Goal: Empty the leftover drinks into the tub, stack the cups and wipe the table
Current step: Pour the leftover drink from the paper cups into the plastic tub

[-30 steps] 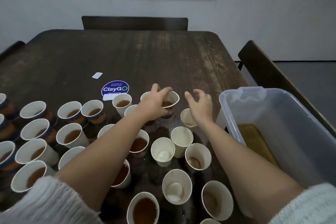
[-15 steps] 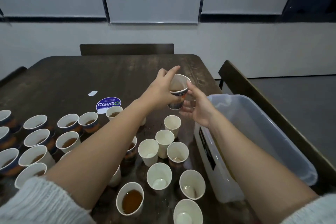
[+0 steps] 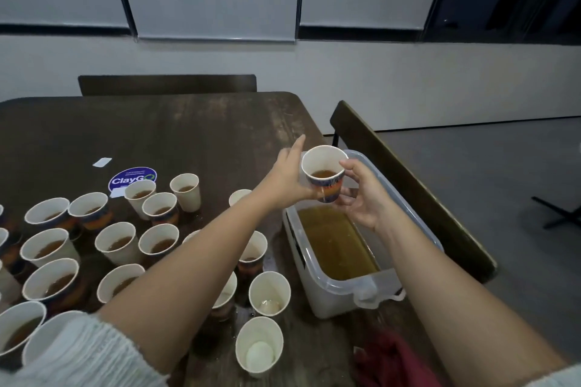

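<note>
On a dark wooden tabletop (image 3: 195,132) below white wall panels, both hands, left hand (image 3: 287,177) and right hand (image 3: 364,198), grasp a mouth-up, near-vertical cup (image 3: 323,173) above the tub (image 3: 418,223).

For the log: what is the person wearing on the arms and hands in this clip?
Both forearms are bare. The left sleeve is a white, ribbed, textured knit, bunched up near the elbow. The right sleeve is the same pale knit, only its edge showing at the frame corner. The left hand and right hand are bare: no gloves, rings, watch or bracelets visible.
</note>
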### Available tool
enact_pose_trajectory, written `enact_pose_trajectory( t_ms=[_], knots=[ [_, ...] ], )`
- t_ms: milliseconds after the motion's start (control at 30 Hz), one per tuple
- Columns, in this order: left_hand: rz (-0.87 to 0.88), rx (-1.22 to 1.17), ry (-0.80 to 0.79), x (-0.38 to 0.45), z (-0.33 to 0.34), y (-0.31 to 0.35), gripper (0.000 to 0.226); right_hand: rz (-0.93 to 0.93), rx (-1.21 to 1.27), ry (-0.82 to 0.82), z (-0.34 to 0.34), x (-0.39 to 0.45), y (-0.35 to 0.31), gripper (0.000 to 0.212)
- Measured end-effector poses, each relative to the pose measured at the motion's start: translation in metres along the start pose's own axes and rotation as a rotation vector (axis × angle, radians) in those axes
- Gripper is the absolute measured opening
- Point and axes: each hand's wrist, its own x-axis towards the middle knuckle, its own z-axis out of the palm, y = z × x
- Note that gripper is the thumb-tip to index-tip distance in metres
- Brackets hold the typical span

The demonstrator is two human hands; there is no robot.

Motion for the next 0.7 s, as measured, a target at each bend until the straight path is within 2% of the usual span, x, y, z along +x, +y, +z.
enact_pose_trajectory(
  t_ms=[67, 167, 267, 300, 400, 433, 700],
  knots=[
    [-0.065, 0.027, -0.006, -0.002, 0.014, -0.011, 0.100, -0.018, -0.059, 0.023, -0.013, 0.000, 0.006, 0.030],
    [-0.166, 0.156, 0.025, -0.007, 0.037, -0.030, 0.082, -0.046, -0.188, 0.069, -0.024, 0.004, 0.016, 0.032],
    [-0.258, 0.230, -0.056, -0.014, 0.053, -0.048, 0.075, -0.062, -0.302, 0.129, -0.034, 0.014, 0.029, 0.032],
    [-0.262, 0.211, -0.065, -0.015, 0.056, -0.052, 0.072, -0.069, -0.328, 0.136, -0.035, 0.015, 0.032, 0.038],
    [-0.238, 0.139, -0.012, -0.020, 0.061, -0.056, 0.067, -0.070, -0.367, 0.132, -0.043, 0.020, 0.043, 0.077],
    [-0.232, 0.115, 0.003, -0.020, 0.063, -0.057, 0.066, -0.072, -0.375, 0.138, -0.044, 0.021, 0.045, 0.084],
    [-0.184, 0.016, 0.060, -0.022, 0.069, -0.062, 0.062, -0.163, -0.490, 0.201, -0.048, 0.028, 0.049, 0.084]
  ],
)
